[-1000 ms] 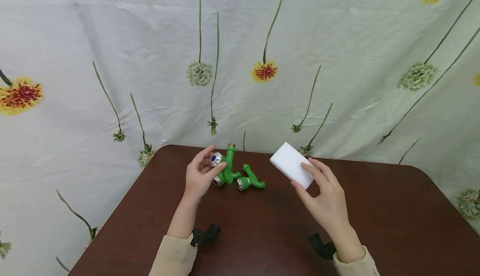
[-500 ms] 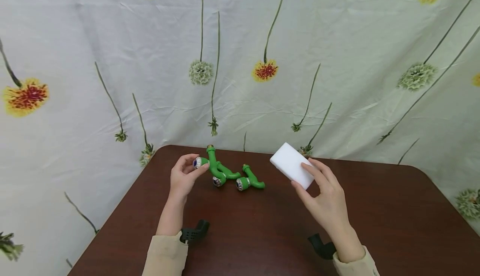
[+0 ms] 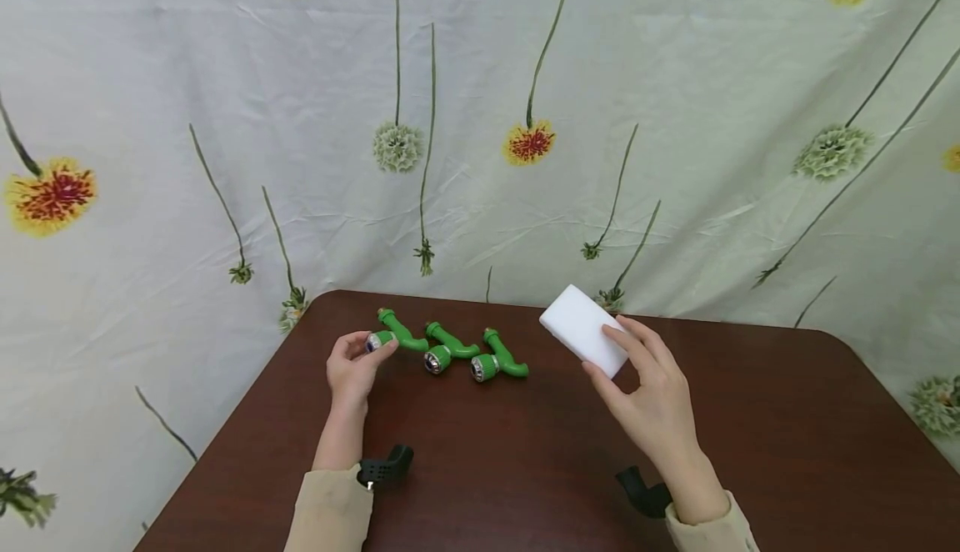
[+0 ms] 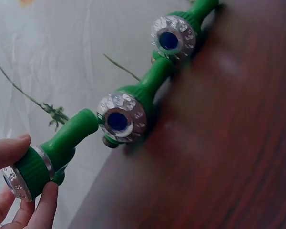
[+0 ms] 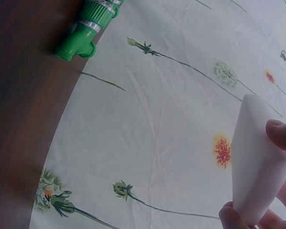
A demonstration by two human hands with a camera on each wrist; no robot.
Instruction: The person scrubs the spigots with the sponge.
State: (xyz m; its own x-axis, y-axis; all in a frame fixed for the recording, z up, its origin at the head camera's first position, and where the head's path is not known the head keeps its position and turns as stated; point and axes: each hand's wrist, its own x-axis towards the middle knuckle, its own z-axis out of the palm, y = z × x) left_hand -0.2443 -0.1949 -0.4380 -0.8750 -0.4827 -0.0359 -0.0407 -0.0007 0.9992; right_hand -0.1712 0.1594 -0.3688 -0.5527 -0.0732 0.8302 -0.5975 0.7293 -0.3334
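My left hand pinches the knob end of a green faucet at the left of a row; the left wrist view shows thumb and fingers round its ribbed collar and silver cap. A second green faucet lies just right of it, its silver knob with a blue centre facing me. Beside that lies a third green faucet, turned the same way. My right hand holds a white rectangular sponge by its edges, raised over the table. In the right wrist view the white sponge sits between thumb and fingers.
The dark brown wooden table has rounded far corners. Behind it hangs a pale cloth printed with flowers. Black camera mounts are strapped at both wrists.
My left hand has carried its faucet left and down, from overlapping the middle faucet to the row's left end. The right hand and sponge stay in place.
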